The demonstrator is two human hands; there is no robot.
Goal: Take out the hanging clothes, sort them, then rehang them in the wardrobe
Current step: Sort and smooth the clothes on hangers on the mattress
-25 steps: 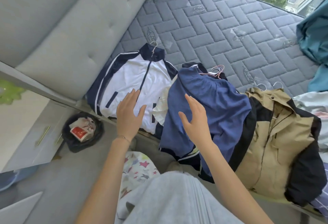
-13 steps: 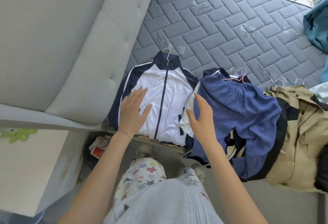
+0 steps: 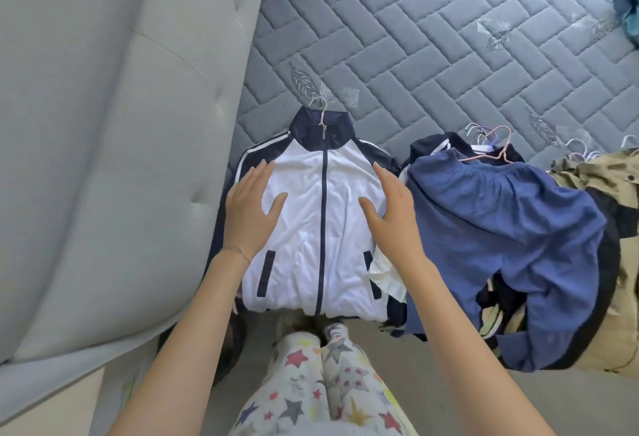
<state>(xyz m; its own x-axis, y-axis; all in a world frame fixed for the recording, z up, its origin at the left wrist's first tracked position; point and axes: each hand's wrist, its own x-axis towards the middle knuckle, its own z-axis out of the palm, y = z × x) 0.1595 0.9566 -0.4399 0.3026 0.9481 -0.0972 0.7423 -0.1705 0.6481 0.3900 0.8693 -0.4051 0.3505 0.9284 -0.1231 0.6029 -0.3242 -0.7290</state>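
Track jacket (image 3: 301,245): zipped, flat at near left edge of mattress (image 3: 432,55), just left of blue garment (image 3: 501,228). Looks light, soft, floppy. Left hand (image 3: 250,207) and right hand (image 3: 390,214) spread on chest panel, fingers straight, holding nothing. Best lifted by hanger hook (image 3: 320,105) at far collar.

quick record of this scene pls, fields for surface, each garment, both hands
surface: quilted grey mattress, padded headboard along its left
white and navy jacket: zipped, front up, on a hanger, nearest the headboard
blue garment: crumpled to its right, pink hanger at top
khaki jacket: far right, partly out of frame
left hand: open, flat over jacket left of zip
right hand: open, flat over jacket right of zip
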